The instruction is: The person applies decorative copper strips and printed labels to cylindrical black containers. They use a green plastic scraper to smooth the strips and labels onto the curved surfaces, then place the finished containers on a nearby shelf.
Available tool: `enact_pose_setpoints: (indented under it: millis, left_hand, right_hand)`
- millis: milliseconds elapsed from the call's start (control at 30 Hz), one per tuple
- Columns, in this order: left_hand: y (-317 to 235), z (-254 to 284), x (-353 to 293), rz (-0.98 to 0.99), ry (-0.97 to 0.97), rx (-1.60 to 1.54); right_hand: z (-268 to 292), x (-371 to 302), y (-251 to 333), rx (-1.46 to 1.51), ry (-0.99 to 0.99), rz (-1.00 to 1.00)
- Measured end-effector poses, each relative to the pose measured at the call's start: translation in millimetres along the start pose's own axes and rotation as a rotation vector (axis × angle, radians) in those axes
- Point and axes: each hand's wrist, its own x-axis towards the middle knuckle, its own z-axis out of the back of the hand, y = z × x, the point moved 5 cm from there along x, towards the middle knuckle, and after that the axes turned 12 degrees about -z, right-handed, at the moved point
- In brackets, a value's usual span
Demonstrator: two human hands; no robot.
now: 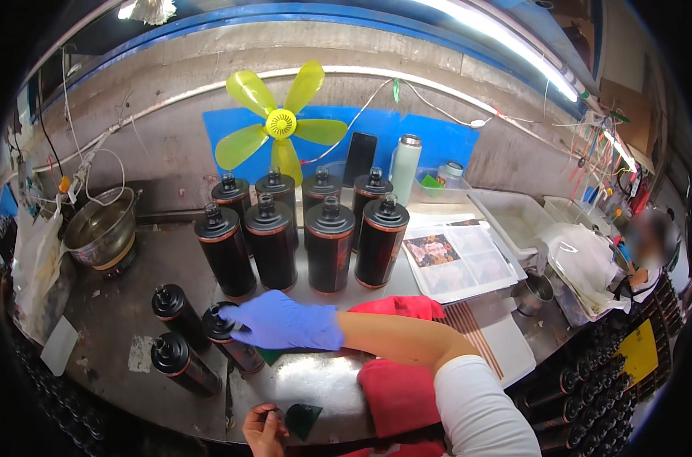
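My right hand (pixel 281 321), in a blue-violet glove, is closed around the top of a black bottle (pixel 243 352) on the metal bench. Two similar dark bottles, a rear one (pixel 180 318) and a front one (pixel 186 365), stand just left of it. At the bench's near edge is my bare left hand (pixel 264 431), its thumb and fingers pinched together. A dark green flat piece (pixel 303 421) lies right beside these fingertips; whether they grip it is unclear. Under the gloved hand, a bit of green (pixel 270 356) shows.
Several black bottles (pixel 329 247) stand in two rows behind my hands. Red cloths (pixel 398 396) lie right of centre, near printed sheets (pixel 460 259). A yellow-green fan (pixel 281 123) is at the back wall, a metal pot (pixel 102 232) at left. Another person (pixel 651 251) is at far right.
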Motion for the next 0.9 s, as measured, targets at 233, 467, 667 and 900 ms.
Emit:
enact_pose_setpoints:
  millis: [233,467,667,900]
  left_hand:
    - [-10.2,-7.4,-6.7,-0.059,0.005,0.242]
    - [14.0,-51.2,18.9,-0.094,0.124,0.204]
    - [14.7,-68.7,22.4,0.001,0.112,0.269]
    - [54.5,-39.0,19.9,-0.114,0.334,0.498]
  right_hand:
    - [149.1,-111.1,-109.3,0.979,-0.374,-0.254]
    - [204.9,-107.0,-312.0,0.77,-0.657,-0.817]
    - [201.5,-22.5,-401.8,0.413,-0.612,-0.745]
    - [189.2,27.3,-460.7,0.841,-0.546,-0.821]
